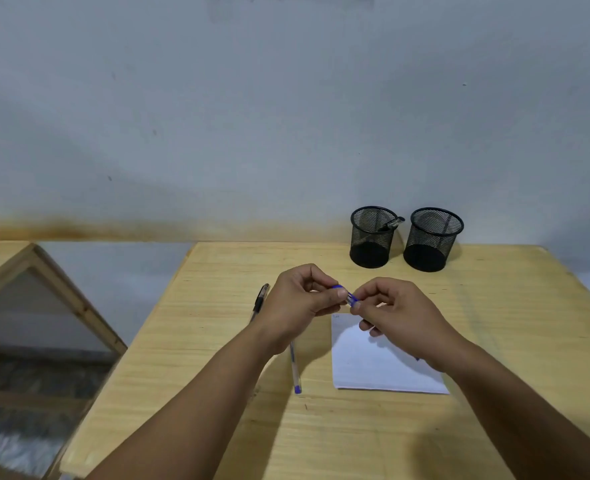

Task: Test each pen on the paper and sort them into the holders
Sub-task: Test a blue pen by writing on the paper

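Both hands (300, 299) (395, 308) pinching blue pen (347, 295) above paper's (373, 372) far edge

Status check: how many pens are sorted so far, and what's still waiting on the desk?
Sorted: one pen leans in the left holder; the right holder looks empty. In hand: both hands hold a blue pen. Left: a black pen and a blue-capped pen on the desk.

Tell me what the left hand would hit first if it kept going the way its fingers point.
Probably the right hand: the left hand points rightward along the blue-capped pen both hands pinch, almost touching.
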